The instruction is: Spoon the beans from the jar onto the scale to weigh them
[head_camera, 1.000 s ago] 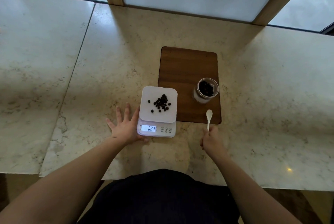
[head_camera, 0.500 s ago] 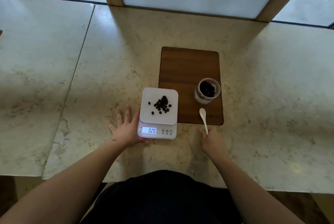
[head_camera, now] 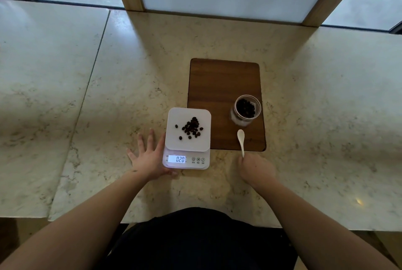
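Note:
A white digital scale [head_camera: 203,115] stands on the marble counter with a small heap of dark beans [head_camera: 191,128] on its platform; its display reads 0.20. My left hand [head_camera: 148,157] lies flat on the counter, fingers spread, touching the scale's left side. My right hand [head_camera: 256,168] is closed around the handle of a white spoon [head_camera: 241,139], whose bowl looks empty and points up over the board's near edge. The clear glass jar [head_camera: 245,109], open and holding dark beans, stands on the board's right side, just beyond the spoon.
A dark wooden board [head_camera: 219,87] lies behind and to the right of the scale. The marble counter [head_camera: 108,95] has a seam on the left and a front edge near my body. Window frames rise along the far edge.
The spoon's bowl has swung a little to the left, from straight up to tilted. The display dropped from 0.21 to 0.20. My left hand has stayed beside the scale.

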